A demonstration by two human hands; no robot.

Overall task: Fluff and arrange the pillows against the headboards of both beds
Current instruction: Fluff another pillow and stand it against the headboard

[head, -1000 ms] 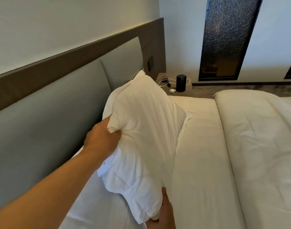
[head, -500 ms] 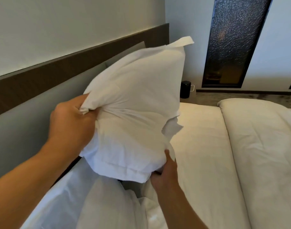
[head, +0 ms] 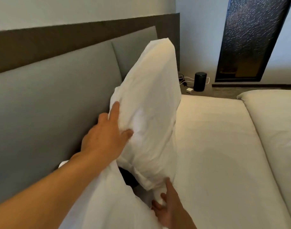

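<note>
While a white pillow (head: 151, 113) stands on end beside the grey headboard (head: 59, 100), a person's left hand (head: 105, 139) lies spread against its near face, fingers wide and thumb pressing into the fabric, no fold pinched in the grip. The pillow tilts slightly, its top corner rising in front of the second headboard panel and its lower end resting on the bed (head: 215, 154). The right hand (head: 169, 210) is at the pillow's bottom corner, fingers loosely curled against the fabric there; whether that grip closes on the cloth cannot be told. A second pillow (head: 108, 200) lies in the foreground under the left forearm, just beside the standing one. A folded duvet (head: 273, 129) covers the right side of the bed. Beyond the bed, a black cylinder (head: 200, 81) stands on the counter (head: 224, 92) among cables and a small white plug.
</note>
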